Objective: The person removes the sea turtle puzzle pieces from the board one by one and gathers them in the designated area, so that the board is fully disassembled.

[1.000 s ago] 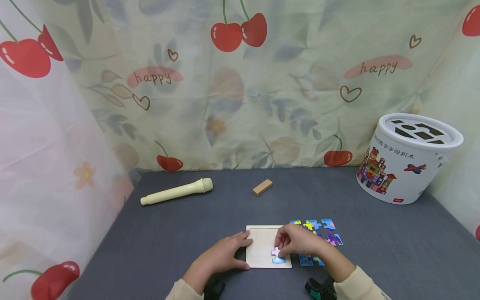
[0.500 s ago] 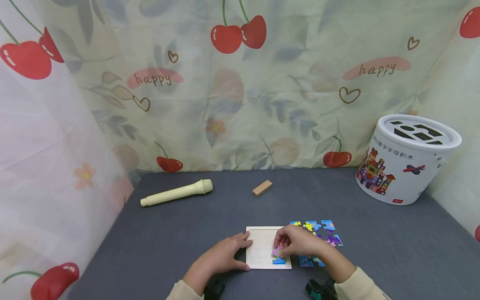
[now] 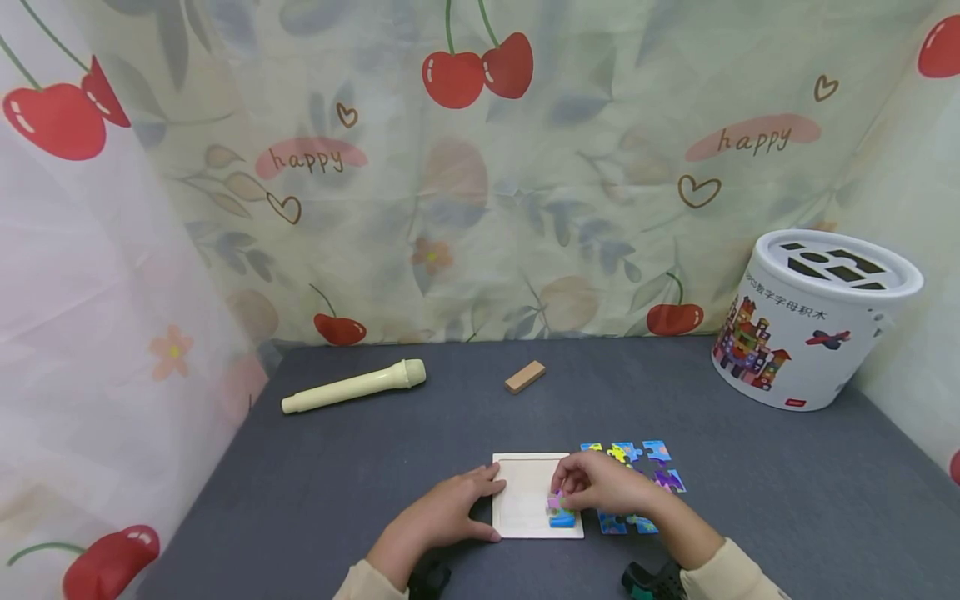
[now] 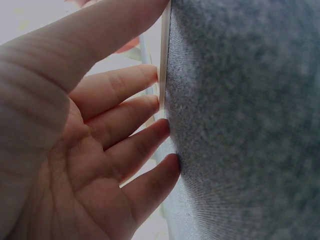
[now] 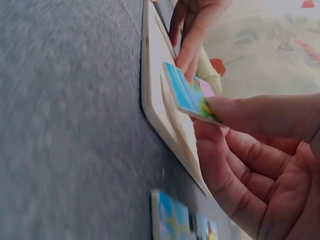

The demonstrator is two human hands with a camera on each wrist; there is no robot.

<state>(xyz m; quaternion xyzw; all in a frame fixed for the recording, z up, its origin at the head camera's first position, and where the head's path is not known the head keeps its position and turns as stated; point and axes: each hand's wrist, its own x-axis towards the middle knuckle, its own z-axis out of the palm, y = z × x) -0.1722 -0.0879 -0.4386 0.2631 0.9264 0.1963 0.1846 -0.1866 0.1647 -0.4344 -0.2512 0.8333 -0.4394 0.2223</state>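
My right hand (image 3: 609,483) pinches a puzzle piece (image 5: 182,91), blue with pink and green parts, between thumb and fingertips. The right wrist view shows it tilted and held above the near right corner of a wooden puzzle tray (image 3: 519,500). The tray is pale, with a low raised rim. At its left edge rests my left hand (image 3: 453,507), fingers spread and fairly straight, the tips touching the rim (image 4: 163,65). Several more puzzle pieces (image 3: 657,451) lie on the table right of the tray, partly hidden behind my right hand and forearm.
A cream toy microphone (image 3: 352,387) lies at the back left of the dark table (image 3: 337,467). A small wooden block (image 3: 525,377) lies behind the tray. A white lidded bucket (image 3: 810,333) stands at the back right, and patterned cloth hangs behind.
My right hand has shifted slightly right with the puzzle piece, which has tipped from facing up to a steeper tilt. My left hand stays on the tray's edge.
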